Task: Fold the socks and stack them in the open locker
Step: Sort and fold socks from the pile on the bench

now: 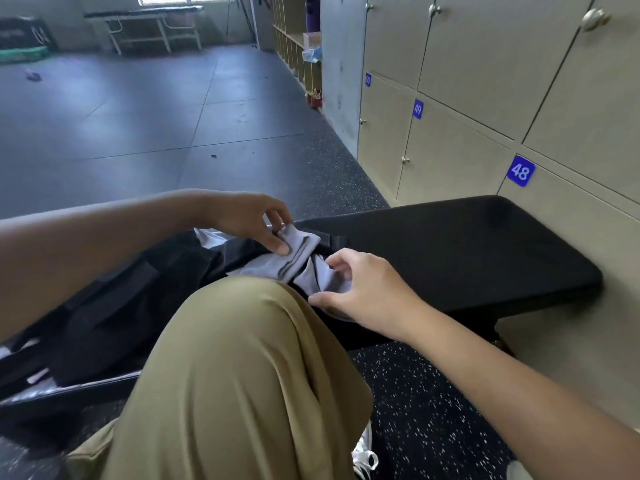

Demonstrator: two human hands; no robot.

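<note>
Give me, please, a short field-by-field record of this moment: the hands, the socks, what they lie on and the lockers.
left hand: pinches the upper end of the grey sock, thumb on top
right hand: fingers curled on the sock's lower, bunched end
sock state: grey with dark stripes, partly creased, not yet a neat fold
surface: black bench, its far end against the lockers
beside the sock: black bag
lockers: doors numbered 48, 49 shut; no open locker in view
knee: olive trousers, in the foreground

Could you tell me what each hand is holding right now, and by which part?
Both hold the light grey sock with dark stripes: the left hand pinches its upper end, the right hand grips its crumpled lower end.
</note>
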